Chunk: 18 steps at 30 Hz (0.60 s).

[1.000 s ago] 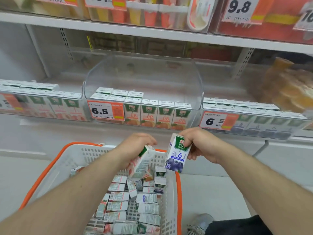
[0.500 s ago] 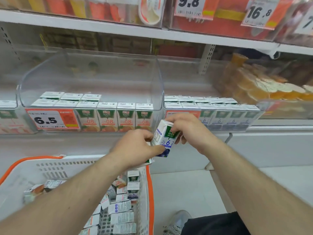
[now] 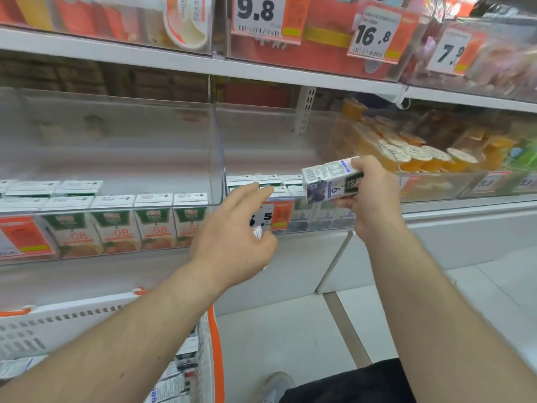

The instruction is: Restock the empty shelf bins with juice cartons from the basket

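Held sideways in the right hand [image 3: 370,196], fingers curled round it, above the front of the clear bin [image 3: 290,158] with the blue cartons: a small white juice carton [image 3: 331,181], green label, dark blue fruit picture, barcode on the end. Left hand [image 3: 235,228] beside it, fingers mostly extended, something small and white under the curled lower fingers, not clear what. Below left, white basket [image 3: 58,324] with orange rim, more cartons inside.

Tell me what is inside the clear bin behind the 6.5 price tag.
The clear bin holds upright blueberry juice cartons in rows along its front; the space above and behind them is bare. The left hand and the right hand's held carton cover part of the rows.
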{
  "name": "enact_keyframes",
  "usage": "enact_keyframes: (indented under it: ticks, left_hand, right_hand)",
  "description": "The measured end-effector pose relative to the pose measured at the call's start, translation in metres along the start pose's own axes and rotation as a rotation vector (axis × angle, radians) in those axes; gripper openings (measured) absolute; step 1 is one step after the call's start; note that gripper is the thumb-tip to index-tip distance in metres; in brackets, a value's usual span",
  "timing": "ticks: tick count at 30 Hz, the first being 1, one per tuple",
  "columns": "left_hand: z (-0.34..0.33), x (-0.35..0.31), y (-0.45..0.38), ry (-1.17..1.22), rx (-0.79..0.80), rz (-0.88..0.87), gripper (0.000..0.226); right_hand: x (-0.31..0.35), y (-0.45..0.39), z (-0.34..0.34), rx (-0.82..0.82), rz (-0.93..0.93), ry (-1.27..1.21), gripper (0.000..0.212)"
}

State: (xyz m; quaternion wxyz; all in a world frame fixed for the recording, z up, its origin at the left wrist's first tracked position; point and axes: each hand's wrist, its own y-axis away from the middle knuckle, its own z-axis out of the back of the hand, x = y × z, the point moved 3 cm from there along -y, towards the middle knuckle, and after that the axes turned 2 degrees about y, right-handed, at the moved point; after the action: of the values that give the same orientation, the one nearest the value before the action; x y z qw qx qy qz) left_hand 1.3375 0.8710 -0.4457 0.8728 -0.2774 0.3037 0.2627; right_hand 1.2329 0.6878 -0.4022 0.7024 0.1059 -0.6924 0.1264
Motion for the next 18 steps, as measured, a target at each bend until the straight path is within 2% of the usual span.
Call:
enact_keyframes:
  ticks: [3, 7, 10, 18]
  left_hand:
    - [-0.012, -0.01, -0.011, -0.045, 0.059, 0.0, 0.071]
    - [-0.023, -0.01, -0.023, -0.069, 0.09, 0.016, 0.073]
    - [-0.027, -0.003, -0.024, -0.078, 0.101, 0.042, 0.072]
    - [-0.034, 0.002, -0.021, -0.055, 0.06, 0.046, 0.067]
  right_hand:
    - [0.004, -0.025, 0.012, -0.175, 0.156, 0.012, 0.02]
    - [-0.002, -0.045, 0.022, -0.288, 0.222, 0.054, 0.053]
    - [-0.015, -0.057, 0.026, -0.336, 0.273, 0.159, 0.061]
    - [-0.03, -0.077, 0.024, -0.36, 0.419, 0.409, 0.048]
